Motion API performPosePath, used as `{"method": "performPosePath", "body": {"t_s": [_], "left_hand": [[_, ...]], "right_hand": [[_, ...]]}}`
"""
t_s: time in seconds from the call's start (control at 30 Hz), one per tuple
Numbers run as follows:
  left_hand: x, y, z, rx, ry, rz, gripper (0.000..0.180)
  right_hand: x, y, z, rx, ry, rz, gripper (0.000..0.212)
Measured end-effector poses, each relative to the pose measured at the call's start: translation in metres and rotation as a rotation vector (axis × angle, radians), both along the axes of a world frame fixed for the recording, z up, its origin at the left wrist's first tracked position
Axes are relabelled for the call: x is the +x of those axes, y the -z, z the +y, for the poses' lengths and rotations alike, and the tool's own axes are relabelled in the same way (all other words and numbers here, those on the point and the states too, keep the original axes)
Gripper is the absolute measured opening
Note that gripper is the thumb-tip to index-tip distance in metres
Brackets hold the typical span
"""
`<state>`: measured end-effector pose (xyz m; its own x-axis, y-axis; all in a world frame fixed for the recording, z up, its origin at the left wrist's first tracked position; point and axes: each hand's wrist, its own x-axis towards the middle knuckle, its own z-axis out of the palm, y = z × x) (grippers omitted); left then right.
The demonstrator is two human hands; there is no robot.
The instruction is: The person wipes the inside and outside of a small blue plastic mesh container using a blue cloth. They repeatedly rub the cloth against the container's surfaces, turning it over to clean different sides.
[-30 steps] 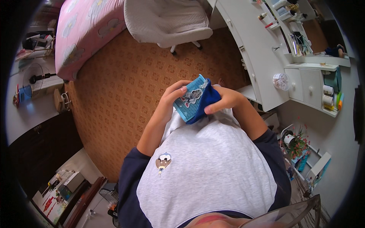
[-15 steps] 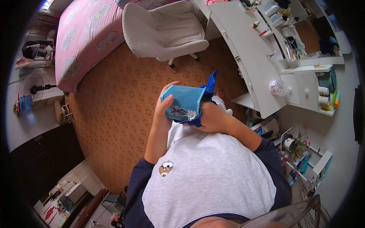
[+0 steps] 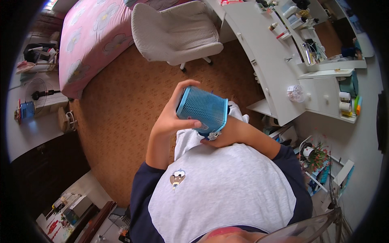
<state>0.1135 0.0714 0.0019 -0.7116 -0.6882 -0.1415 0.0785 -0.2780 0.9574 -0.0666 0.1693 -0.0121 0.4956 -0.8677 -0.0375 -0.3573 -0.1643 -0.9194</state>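
Observation:
A light blue mesh pen holder (image 3: pixel 204 107), squarish with a solid rim, is tilted on its side in front of my shirt. My left hand (image 3: pixel 167 117) grips its left end, thumb on the near side and fingers over the far edge. A silvery flower-like ornament (image 3: pixel 214 135) shows at its near lower corner. My right hand (image 3: pixel 231 132) is at the holder's right end, its fingers mostly hidden behind it. Beside that hand, a small bit of dark blue cloth (image 3: pixel 207 136) peeks out below the holder; the rest is hidden.
Ahead stands a pale padded swivel chair (image 3: pixel 174 34), beside a bed with a pink flowered cover (image 3: pixel 95 32). A white dressing table (image 3: pixel 259 56) with a lidded clear jar (image 3: pixel 295 93) runs along the right. Patterned brown floor (image 3: pixel 113 121) lies to the left.
The pen holder has turned and shifted slightly right and nearer. My left thumb has moved down to its near side. The blue cloth's loose end, raised behind the holder before, is now mostly out of sight.

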Motion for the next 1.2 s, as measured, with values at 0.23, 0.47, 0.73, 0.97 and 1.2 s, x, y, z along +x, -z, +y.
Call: {"method": "performPosePath", "body": {"t_s": [0.23,0.47,0.73,0.97,1.2], "left_hand": [[-0.007,0.001,0.004,0.211,-0.171,0.022,0.091],[0.004,0.013,0.013,0.255,-0.161,-0.037,0.068],[0.001,0.040,0.020,0.331,-0.218,0.051,0.070],[0.007,0.055,0.033,0.319,-0.234,0.074,0.074],[0.024,0.054,0.037,0.197,-0.239,0.271,0.096]], "right_hand": [[-0.015,0.006,-0.004,0.006,-0.020,-0.076,0.055],[-0.020,0.005,-0.007,0.134,-0.043,-0.066,0.047],[-0.015,0.014,0.002,0.016,0.151,0.151,0.035],[-0.042,0.010,0.007,-0.109,0.123,0.024,0.023],[-0.065,0.023,0.027,0.045,0.124,-0.401,0.022]]}}
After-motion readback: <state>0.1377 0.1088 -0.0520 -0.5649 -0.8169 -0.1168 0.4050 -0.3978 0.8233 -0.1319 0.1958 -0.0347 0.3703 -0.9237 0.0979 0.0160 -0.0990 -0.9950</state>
